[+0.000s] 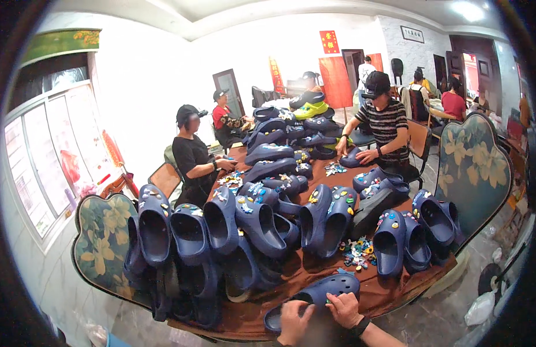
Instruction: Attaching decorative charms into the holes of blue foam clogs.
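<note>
Both hands are on one navy clog [314, 295] lying on its side at the near edge of the brown-covered table [389, 289], closest to the wearer. Left hand [295, 321] is curled over the heel end, fingers wrapped on the rim of the opening, apparently gripping it; right hand [344, 307] rests on the upper near the strap, fingers bent and pressing down (whether a small piece is pinched under the fingertips cannot be told, they are too small here). Judgement: the step looks like fitting or seating a charm into the clog's upper. To do it well, the left hand should brace the shoe firmly so it does not roll, while the right pushes straight down over a vent hole rather than at a slant. Appearance of the clog: dark blue, moulded foam look, rounded toe pointing right, row of vent holes along the upper, one small light-coloured charm near the toe end. A loose heap of colourful charms [359, 253] lies just beyond it, within reach. Many similar clogs [245, 222] stand piled across the table; other people [193, 156] work at the far side.
</note>
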